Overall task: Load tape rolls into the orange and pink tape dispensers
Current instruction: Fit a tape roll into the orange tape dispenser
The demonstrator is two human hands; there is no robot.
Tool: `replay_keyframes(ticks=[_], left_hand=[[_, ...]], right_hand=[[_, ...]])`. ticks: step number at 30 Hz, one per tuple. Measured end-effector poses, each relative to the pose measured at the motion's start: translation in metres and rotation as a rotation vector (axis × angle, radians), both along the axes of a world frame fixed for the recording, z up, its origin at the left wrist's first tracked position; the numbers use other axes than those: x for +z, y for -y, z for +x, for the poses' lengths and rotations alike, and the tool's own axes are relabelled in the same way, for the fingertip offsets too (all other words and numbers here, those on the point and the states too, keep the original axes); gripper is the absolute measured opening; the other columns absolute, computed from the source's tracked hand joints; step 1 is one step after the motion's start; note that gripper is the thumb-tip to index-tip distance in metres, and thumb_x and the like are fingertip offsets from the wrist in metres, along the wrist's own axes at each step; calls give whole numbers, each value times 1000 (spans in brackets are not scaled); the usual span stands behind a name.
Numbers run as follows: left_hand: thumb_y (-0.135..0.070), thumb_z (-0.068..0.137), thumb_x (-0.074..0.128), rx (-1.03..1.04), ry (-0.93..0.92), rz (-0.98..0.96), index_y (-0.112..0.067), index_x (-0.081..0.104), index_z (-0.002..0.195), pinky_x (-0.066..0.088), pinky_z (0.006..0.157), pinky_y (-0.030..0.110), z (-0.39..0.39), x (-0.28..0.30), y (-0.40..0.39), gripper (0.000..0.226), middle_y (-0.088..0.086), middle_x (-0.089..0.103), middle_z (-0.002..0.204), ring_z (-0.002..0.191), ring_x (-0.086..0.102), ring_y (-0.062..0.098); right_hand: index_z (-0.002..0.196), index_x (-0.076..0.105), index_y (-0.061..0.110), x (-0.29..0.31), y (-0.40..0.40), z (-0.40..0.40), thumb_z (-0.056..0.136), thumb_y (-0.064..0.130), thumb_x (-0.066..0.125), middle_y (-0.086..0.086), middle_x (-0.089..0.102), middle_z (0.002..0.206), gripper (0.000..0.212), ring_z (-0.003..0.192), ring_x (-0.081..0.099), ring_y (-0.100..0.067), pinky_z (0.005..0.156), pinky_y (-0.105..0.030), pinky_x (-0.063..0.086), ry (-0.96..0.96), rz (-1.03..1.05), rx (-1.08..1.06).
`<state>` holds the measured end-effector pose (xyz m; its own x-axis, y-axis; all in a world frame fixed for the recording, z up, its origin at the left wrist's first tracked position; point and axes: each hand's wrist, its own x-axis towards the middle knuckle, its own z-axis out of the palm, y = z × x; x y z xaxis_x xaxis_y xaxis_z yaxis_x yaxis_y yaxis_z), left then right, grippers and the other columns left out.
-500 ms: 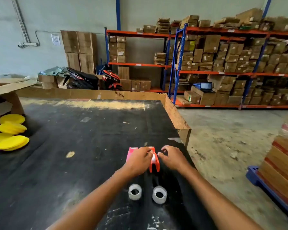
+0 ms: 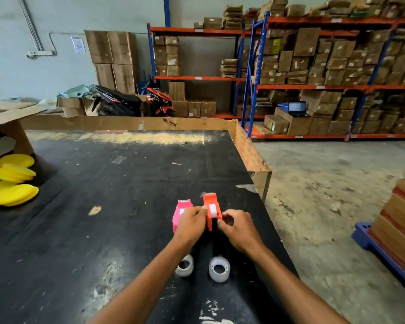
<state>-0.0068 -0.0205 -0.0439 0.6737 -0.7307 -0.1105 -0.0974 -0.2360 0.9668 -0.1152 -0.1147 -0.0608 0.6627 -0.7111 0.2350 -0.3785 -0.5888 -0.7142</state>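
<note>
An orange tape dispenser [image 2: 211, 205] stands on the black table [image 2: 103, 206], with a white strip showing down its middle. A pink tape dispenser [image 2: 180, 211] stands just left of it, partly hidden by my left hand [image 2: 191, 224]. My left hand's fingers press the orange dispenser's left side. My right hand [image 2: 237, 226] pinches its right rear edge. Two white tape rolls lie nearer to me: the left roll [image 2: 185, 266] is partly under my left forearm and the right roll [image 2: 219, 268] sits free.
Yellow round pads [image 2: 12, 181] lie at the table's left side beside a cardboard box [image 2: 7, 127]. A cardboard rim [image 2: 250, 155] borders the table's far and right edges. Concrete floor, stacked boxes on a blue pallet [image 2: 384, 251] and warehouse shelving [image 2: 325, 78] lie to the right.
My left hand slid off the pink dispenser, so both dispensers now show their tops. Both hands closed in on the orange dispenser. The rolls have not moved.
</note>
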Motion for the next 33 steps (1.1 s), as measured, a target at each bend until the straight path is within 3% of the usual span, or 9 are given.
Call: replay_keyframes(ticks=[8, 11, 13, 15, 17, 18, 21, 24, 33], left_hand=[[-40, 87, 59, 109, -292, -196, -14, 57, 106, 58, 70, 33, -2, 23, -6, 32, 14, 73, 101, 85, 72, 25], [-35, 93, 53, 106, -240, -259, -15, 52, 112, 48, 50, 18, -9, 24, -18, 28, 11, 69, 104, 73, 64, 15], [-31, 96, 46, 85, -173, -300, -18, 51, 115, 47, 49, 13, -10, 23, -26, 23, 10, 65, 109, 77, 62, 11], [-32, 97, 39, 48, -93, -324, -30, 53, 113, 53, 69, 16, -11, 23, -33, 22, 7, 62, 116, 96, 62, 12], [-45, 92, 35, 4, -35, -316, -48, 58, 103, 48, 99, 38, -12, 22, -38, 26, 6, 61, 122, 118, 56, 19], [-48, 90, 35, -3, -28, -320, -51, 59, 99, 45, 102, 47, -12, 21, -40, 27, 7, 62, 121, 120, 56, 22], [-35, 99, 32, 0, -30, -346, -40, 57, 104, 53, 88, 46, -7, 22, -48, 26, 10, 65, 109, 97, 64, 21], [-32, 100, 30, 4, -31, -349, -33, 57, 103, 50, 69, 37, -6, 21, -50, 27, 13, 65, 97, 80, 63, 21], [-26, 95, 34, 93, -99, -336, -18, 62, 104, 48, 61, 31, -9, 30, -47, 30, 8, 65, 90, 73, 61, 14]], right_hand=[[97, 71, 11, 28, -23, -13, 82, 14, 68, -4, 69, 92, 16, 79, 67, -13, 71, -29, 58, 183, -180, 102], [99, 71, 15, 38, -34, -13, 82, 15, 70, 2, 72, 95, 17, 83, 70, -8, 74, -17, 57, 201, 29, 152], [97, 72, 17, 44, -41, -8, 84, 21, 69, 3, 75, 91, 15, 84, 71, -8, 78, -24, 58, 248, 175, 131], [101, 69, 17, 50, -47, -3, 86, 27, 68, 0, 75, 92, 18, 85, 72, -11, 80, -32, 60, 283, 277, 97], [111, 63, 14, 56, -53, 1, 88, 25, 66, -9, 75, 93, 25, 80, 73, -13, 72, -27, 60, 293, 376, 112], [115, 59, 13, 58, -57, 2, 89, 23, 65, -13, 75, 93, 28, 76, 72, -12, 65, -22, 59, 293, 414, 130], [122, 55, 11, 60, -69, 6, 90, 18, 65, -22, 74, 91, 34, 65, 71, -10, 55, -17, 56, 320, 442, 148], [118, 61, 8, 58, -74, 9, 86, 19, 69, -22, 75, 84, 35, 68, 73, -25, 58, -27, 60, 351, 385, 78], [88, 68, 28, 52, -84, 17, 73, 31, 77, -20, 72, 70, 18, 69, 70, -38, 62, -53, 59, 491, 272, -74]])
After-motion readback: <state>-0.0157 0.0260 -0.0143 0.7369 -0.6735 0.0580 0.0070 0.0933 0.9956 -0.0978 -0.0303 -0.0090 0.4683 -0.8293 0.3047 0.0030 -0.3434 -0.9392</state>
